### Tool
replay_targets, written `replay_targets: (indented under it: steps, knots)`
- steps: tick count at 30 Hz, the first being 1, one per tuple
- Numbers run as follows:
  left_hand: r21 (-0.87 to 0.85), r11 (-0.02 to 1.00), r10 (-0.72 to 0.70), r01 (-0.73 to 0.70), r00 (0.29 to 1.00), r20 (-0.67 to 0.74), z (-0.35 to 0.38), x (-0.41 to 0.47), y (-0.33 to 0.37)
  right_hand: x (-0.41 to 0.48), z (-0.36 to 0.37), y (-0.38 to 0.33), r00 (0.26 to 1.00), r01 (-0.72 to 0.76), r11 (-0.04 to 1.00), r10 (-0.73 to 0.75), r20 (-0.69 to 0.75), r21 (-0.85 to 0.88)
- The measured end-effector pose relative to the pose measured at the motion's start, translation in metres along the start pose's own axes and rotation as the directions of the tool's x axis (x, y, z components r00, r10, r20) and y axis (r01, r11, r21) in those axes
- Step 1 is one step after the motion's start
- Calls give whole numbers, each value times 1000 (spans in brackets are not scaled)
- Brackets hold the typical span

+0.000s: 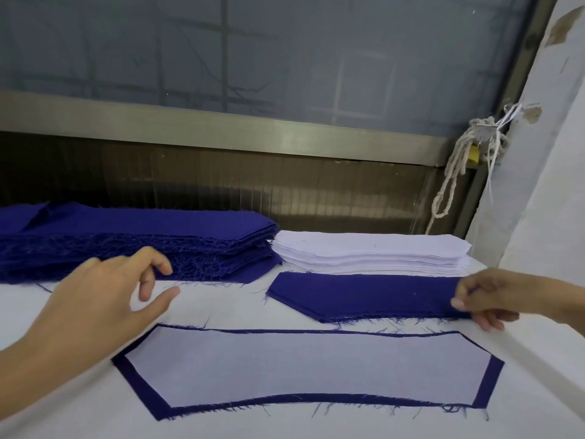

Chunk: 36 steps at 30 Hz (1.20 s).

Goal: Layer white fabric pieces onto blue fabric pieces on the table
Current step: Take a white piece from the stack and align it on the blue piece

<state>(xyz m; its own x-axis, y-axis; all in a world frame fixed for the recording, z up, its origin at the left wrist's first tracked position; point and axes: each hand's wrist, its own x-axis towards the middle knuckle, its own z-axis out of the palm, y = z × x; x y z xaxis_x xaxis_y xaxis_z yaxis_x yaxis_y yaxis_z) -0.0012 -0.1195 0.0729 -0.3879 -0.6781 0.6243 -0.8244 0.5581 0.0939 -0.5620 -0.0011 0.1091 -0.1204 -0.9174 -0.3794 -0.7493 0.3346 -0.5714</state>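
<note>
Blue stack [133, 239] sitting just beyond left hand [104, 299], frayed edge facing it. Left hand hovering over table [221, 305], fingers loosely spread and curled, gripping nothing, fingertips near stack edge. Finished pair lying nearest, between both hands: white piece [304, 365] lying on blue piece [139, 384], blue border showing all round. White stack [370, 251] sitting beyond, left of right hand [487, 299]. Right hand pinching right end of 1 loose blue piece [361, 296], thumb on top, fingers beneath; piece lying between white stack and finished pair.
</note>
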Motion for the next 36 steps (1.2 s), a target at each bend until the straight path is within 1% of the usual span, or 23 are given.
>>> replay_targets:
  steps: [2, 3, 6, 8, 11, 14, 17, 19, 21, 23, 25, 27, 31, 36]
  knots:
    - [15, 995, 104, -104, 995, -7, -3, 16, 26, 8, -7, -6, 982, 5, 996, 12, -186, 93]
    - [17, 989, 145, -145, 989, -10, -1, 24, 38, 14, -10, -8, 956, -7, 993, 42, -289, 120]
    - [45, 969, 243, -243, 970, 2, 10, 52, 68, 34, -23, -8, 829, -48, 980, 148, -539, 194]
    - [91, 954, 284, -286, 958, 33, 25, 74, 84, 47, -31, -3, 738, -23, 972, 174, -652, 234]
    - [213, 920, 312, -330, 943, 117, 52, 109, 102, 67, -41, 5, 629, -19, 974, 186, -755, 224]
    - [317, 871, 320, -375, 923, 214, 73, 137, 113, 88, -48, 13, 545, -106, 983, 186, -817, 153]
    - [398, 809, 329, -432, 895, 300, 88, 159, 117, 107, -53, 19, 517, -205, 978, 148, -843, 46]
    - [435, 771, 352, -464, 881, 315, 96, 171, 118, 116, -57, 22, 510, -262, 965, 112, -853, -31]
    - [447, 754, 376, -482, 874, 308, 104, 178, 118, 123, -60, 25, 495, -307, 948, 90, -864, -77]
    - [426, 764, 386, -485, 872, 302, 111, 181, 116, 130, -62, 28, 480, -353, 931, 95, -872, -93]
    - [394, 781, 388, -484, 871, 301, 115, 183, 113, 136, -61, 32, 457, -375, 924, 121, -881, -68]
    - [361, 808, 369, -467, 877, 307, 119, 183, 110, 141, -60, 34, 443, -371, 927, 134, -887, -45]
    - [297, 852, 345, -432, 889, 302, 122, 186, 108, 144, -61, 36, 446, -340, 939, 107, -889, -58]
    - [211, 907, 292, -365, 904, 311, 122, 193, 109, 141, -60, 34, 454, -196, 979, 50, -889, -46]
